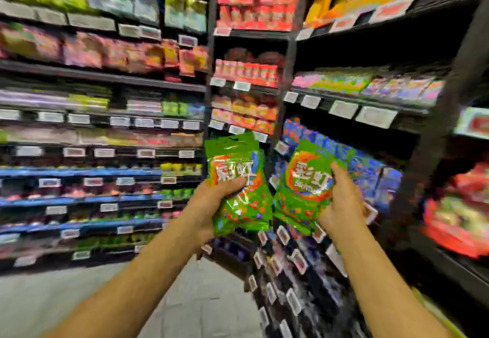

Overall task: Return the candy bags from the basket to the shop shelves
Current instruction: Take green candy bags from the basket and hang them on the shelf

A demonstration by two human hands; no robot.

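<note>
Both hands were up in front of the shelves [357, 99], each holding a green candy bag. Left hand [211, 200] gripped the left bag [235, 179] from its left edge, thumb curled over the front. Right hand [341, 200] gripped the right bag [304, 179] from its right edge (frame badly blurred). Bags were side by side, upright, nearly touching, in front of blue bags [365, 163] on the shelf behind.
</note>
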